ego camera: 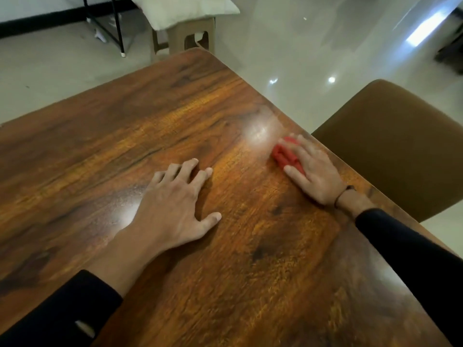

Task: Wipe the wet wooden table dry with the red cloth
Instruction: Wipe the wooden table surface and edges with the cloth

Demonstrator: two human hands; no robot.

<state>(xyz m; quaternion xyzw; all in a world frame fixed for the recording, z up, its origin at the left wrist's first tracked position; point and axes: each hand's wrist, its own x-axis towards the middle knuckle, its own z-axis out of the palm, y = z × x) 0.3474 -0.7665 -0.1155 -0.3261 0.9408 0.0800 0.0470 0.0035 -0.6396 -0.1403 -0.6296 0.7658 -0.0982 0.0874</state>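
We look down on the wooden table (155,126), its dark-streaked brown grain running away toward a rounded far corner, with two pale glares shining on the top; beyond it lies a glossy light floor (288,58) that mirrors the room's lights; a brown padded chair (390,146) sits just beside the table's right edge; past the far corner stands a beige plastic stool (184,36) with a pale cushion (185,8) on it, and a black metal frame (117,26) to its left. We cannot pick out water on the wood from sheen alone; the right side of the picture is smeared with blur, so the cloth's folds are hard to read and much of it hides under the palm; both dark sleeves are cut off at the bottom. Our left hand (172,201) lies flat near the table's middle, fingers spread and straight, holding nothing; our right hand (313,171), a thin band at its wrist, presses down with straight fingers on the bunched red cloth (285,154) near the table's right edge.
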